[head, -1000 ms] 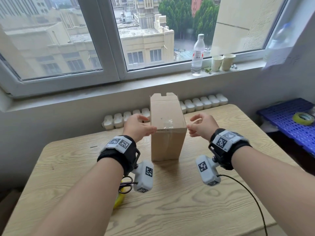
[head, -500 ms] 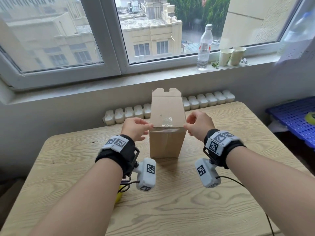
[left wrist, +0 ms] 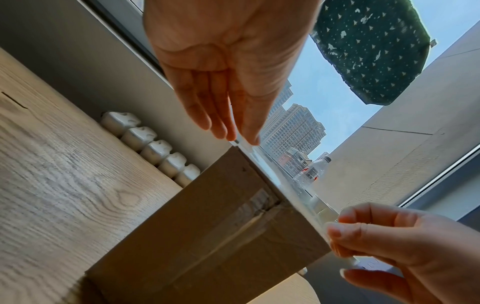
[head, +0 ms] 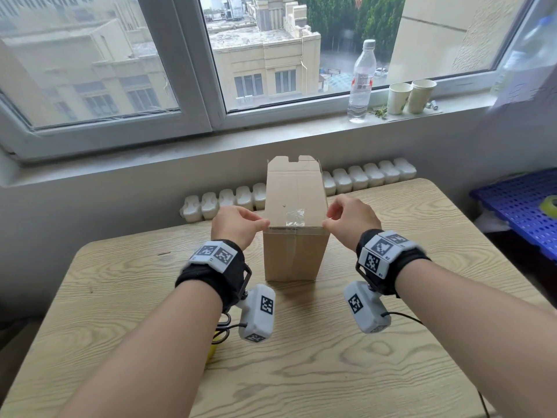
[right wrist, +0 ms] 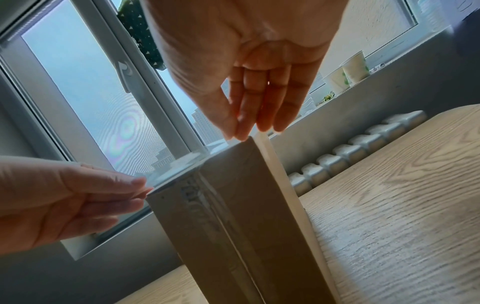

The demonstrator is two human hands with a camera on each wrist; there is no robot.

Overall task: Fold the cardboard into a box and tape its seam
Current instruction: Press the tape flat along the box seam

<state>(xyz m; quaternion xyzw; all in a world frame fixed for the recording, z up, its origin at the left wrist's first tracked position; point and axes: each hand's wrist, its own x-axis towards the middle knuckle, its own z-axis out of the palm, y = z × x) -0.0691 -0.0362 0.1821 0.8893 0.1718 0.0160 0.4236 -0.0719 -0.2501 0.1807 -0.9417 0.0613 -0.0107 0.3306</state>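
Observation:
A tall brown cardboard box stands mid-table, an older tape patch on its top face. A clear tape strip runs along the near top edge. My left hand pinches the strip's left end at the box's left corner, and my right hand pinches the right end at the right corner. The left wrist view shows the left hand at the corner, the strip taut, and the right hand pinching it. In the right wrist view the right hand pinches at the box.
Scissors with a yellow handle lie on the wooden table under my left wrist. A row of white moulded pieces lines the table's back edge. A bottle and paper cups stand on the sill. A blue crate holds a tape roll.
Both hands stay at the box's near top corners; their fingers have drawn together into pinches on the strip. The head view has shifted slightly.

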